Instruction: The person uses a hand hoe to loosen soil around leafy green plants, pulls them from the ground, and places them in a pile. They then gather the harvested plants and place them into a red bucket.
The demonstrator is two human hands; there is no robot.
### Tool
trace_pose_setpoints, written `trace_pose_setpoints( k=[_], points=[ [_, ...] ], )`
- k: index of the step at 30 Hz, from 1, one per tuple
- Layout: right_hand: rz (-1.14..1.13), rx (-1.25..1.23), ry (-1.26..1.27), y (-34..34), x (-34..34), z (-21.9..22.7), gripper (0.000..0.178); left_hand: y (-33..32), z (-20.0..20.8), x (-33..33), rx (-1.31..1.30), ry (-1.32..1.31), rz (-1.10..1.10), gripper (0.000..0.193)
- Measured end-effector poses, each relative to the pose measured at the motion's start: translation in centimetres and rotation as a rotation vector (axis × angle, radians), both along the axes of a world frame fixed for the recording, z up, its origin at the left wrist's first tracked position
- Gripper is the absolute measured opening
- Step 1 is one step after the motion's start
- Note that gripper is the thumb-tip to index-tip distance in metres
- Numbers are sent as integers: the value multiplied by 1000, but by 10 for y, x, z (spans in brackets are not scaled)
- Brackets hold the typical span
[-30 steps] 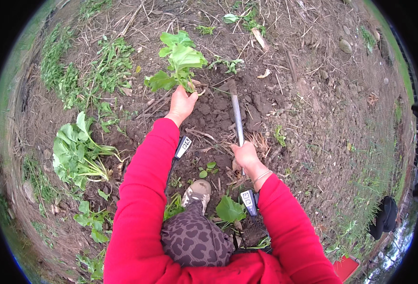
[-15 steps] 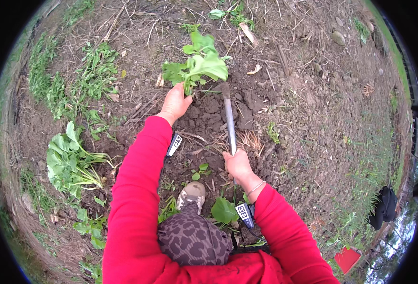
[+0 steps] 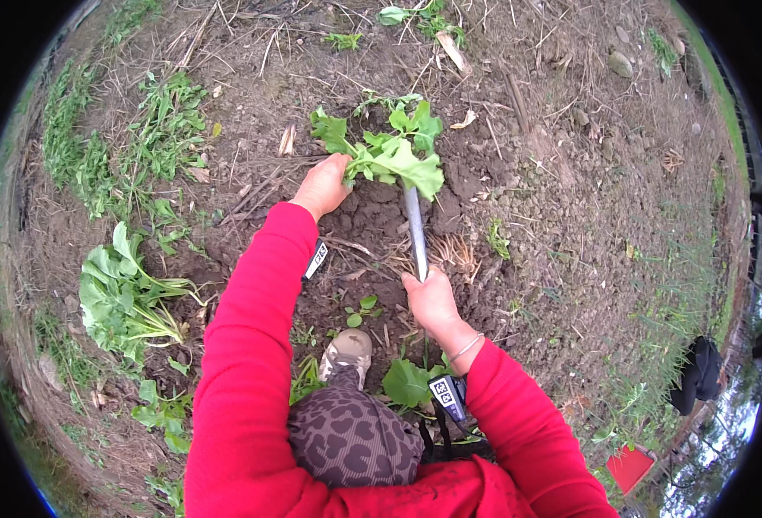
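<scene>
My left hand (image 3: 322, 186) is closed round the stems of a leafy green plant (image 3: 405, 162), its broad leaves spreading to the right over the soil. In my right hand (image 3: 434, 300) is a hand tool with a grey metal shaft (image 3: 415, 227), pointing away from me. The leaves cover the tool's far end, so its head and any contact with the plant or soil cannot be seen. Dark, broken soil (image 3: 372, 211) lies between the two hands.
A heap of picked leafy plants (image 3: 126, 298) rests at the left, with wilted weeds (image 3: 165, 125) beyond it. My shoe (image 3: 349, 347) stands on the soil near a broad-leaved plant (image 3: 407, 382). A red object (image 3: 629, 469) and a black item (image 3: 699, 375) are at the lower right.
My left hand has shifted slightly right, and the plant's leaves have swung right and toward me, now covering the tool's far end. My right hand keeps its grip almost in place.
</scene>
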State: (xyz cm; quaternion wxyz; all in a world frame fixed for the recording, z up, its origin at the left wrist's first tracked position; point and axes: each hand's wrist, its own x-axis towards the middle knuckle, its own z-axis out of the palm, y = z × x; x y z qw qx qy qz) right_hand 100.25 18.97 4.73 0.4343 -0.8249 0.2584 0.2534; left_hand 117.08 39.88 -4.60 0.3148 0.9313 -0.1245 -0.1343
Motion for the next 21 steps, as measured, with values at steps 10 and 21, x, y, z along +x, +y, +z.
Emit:
trace_pose_setpoints(
  k=[10,21],
  points=[
    [-184,335,4,-31,25,68,21,12,-10,-2,-241,63,215,36],
    [-231,335,287,-10,-8,44,19,10,-9,-4,-246,6,195,28]
  ],
)
